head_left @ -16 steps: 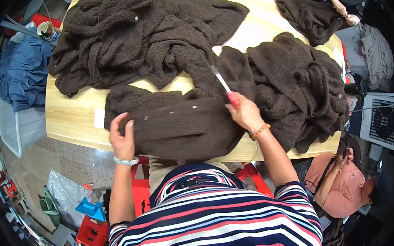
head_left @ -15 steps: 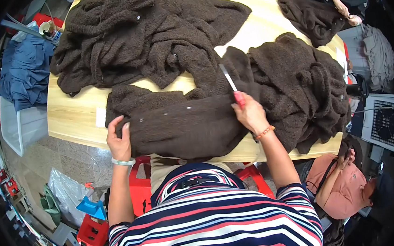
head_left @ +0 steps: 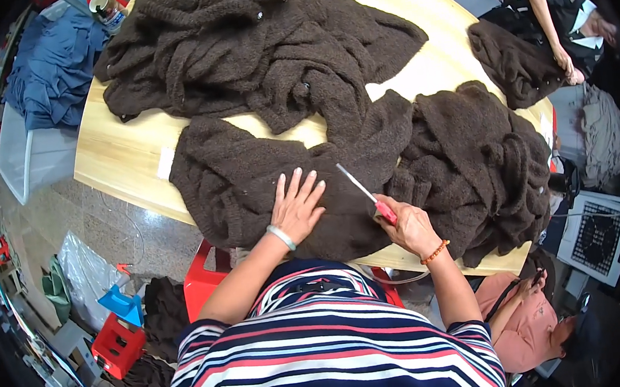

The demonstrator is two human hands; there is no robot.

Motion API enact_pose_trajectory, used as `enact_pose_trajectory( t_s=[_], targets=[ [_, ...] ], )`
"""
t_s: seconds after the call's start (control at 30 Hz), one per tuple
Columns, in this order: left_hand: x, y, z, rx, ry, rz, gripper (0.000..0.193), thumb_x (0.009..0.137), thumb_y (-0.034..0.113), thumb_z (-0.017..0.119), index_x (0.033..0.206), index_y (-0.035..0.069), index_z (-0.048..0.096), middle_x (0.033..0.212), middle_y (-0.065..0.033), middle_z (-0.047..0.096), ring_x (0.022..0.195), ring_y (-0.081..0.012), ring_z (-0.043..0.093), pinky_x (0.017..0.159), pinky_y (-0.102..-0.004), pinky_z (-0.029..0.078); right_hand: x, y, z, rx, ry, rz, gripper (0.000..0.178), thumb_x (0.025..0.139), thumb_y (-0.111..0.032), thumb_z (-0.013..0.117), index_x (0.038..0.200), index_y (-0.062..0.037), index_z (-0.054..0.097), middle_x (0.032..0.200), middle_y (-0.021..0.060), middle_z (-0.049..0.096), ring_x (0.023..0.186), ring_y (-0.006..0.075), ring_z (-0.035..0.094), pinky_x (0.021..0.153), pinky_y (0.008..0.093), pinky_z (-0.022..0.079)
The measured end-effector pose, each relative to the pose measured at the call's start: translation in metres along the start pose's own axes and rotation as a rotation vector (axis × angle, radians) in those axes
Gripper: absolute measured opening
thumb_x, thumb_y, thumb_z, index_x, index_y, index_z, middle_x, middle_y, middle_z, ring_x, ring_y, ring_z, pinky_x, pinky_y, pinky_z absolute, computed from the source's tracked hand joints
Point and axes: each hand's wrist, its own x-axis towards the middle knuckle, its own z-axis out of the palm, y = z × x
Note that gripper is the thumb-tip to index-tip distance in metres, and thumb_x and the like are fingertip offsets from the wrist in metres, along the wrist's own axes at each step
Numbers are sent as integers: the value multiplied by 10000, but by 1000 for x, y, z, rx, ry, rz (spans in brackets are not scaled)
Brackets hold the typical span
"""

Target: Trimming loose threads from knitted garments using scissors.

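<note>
Head view — left hand (head_left: 297,213) nearer, fingers spread flat atop brown garment (head_left: 227,171) on table (head_left: 121,162), gripping nothing; garment lies left-to-right. Right hand (head_left: 410,229) — fingers closed round red-handled tool (head_left: 366,191), tip slanting forward-left.

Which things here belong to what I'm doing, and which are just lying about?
In use:
- brown garment, under your spread left hand
- red-handled tool, in your right hand
- probably the right brown heap

Seemingly just lying about:
- blue cloth
- grey cloth
- clear plastic sheet

Hands (head_left: 297,211), red-handled tool (head_left: 385,212), brown garment (head_left: 238,177).
</note>
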Motion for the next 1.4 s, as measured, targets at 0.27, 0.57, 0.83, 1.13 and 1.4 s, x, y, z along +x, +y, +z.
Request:
enact_pose_trajectory(
  t_s=[0.27,0.57,0.83,1.13,1.4],
  targets=[
    [1,-26,25,5,-98,33,574,863,376,641,1389,215,480,1527,-26,329,1427,-403,185,1104,-687,107,24,-22,-19,-181,-185,-127,296,877,-330,634,1088,-122,636,735,189,659,727,355,666,649,449,522],
    [6,-34,32,121,-254,44,682,802,506,624,1426,314,427,1579,38,208,1447,-372,125,1042,-752,137,95,-90,35,-218,-272,-499,299,873,-326,597,858,-37,668,779,203,681,756,356,684,679,453,541],
    [15,-39,25,-9,-124,81,457,899,417,593,1329,269,550,1522,22,337,1445,-361,157,1062,-730,152,66,-33,-20,-293,-147,-103,280,850,-346,639,938,-83,669,758,171,683,763,335,685,696,452,541],
    [35,-42,28,9,-71,115,463,849,421,643,1277,257,580,1476,14,401,1403,-394,240,1069,-749,33,80,-63,10,-213,-18,-206,233,870,-282,590,892,-57,642,728,185,673,720,357,678,668,454,543],
    [32,-41,24,38,-128,81,488,862,409,642,1322,275,548,1480,-1,390,1391,-392,264,1082,-721,91,77,-65,2,-212,-149,-147,298,877,-321,602,932,-33,656,800,216,679,809,362,680,724,462,536]
  ],
)
